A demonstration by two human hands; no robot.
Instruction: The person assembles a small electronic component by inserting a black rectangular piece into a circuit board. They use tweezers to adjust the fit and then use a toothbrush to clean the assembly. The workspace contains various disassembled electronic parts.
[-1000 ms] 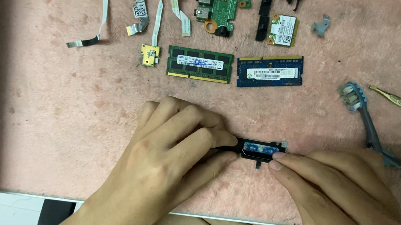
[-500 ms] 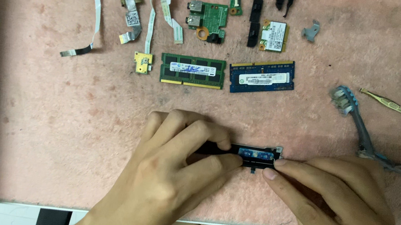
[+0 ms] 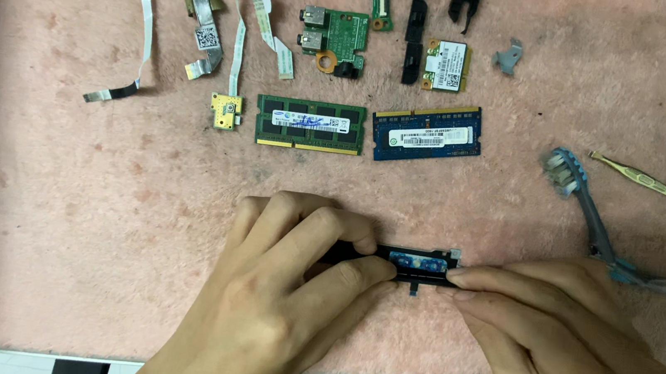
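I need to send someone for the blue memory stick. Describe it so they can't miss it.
On the pink mat, look above the two hands to the pair of flat memory modules lying side by side. The blue memory stick is the right one, slightly tilted; its neighbour, the green memory stick, lies level.

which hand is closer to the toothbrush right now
Right. The right hand lies just below the toothbrush handle; the left hand is well off to its left, holding the small black part.

Pink mat [image 3: 50, 247] — green memory module [image 3: 310, 124], blue memory module [image 3: 427, 132].
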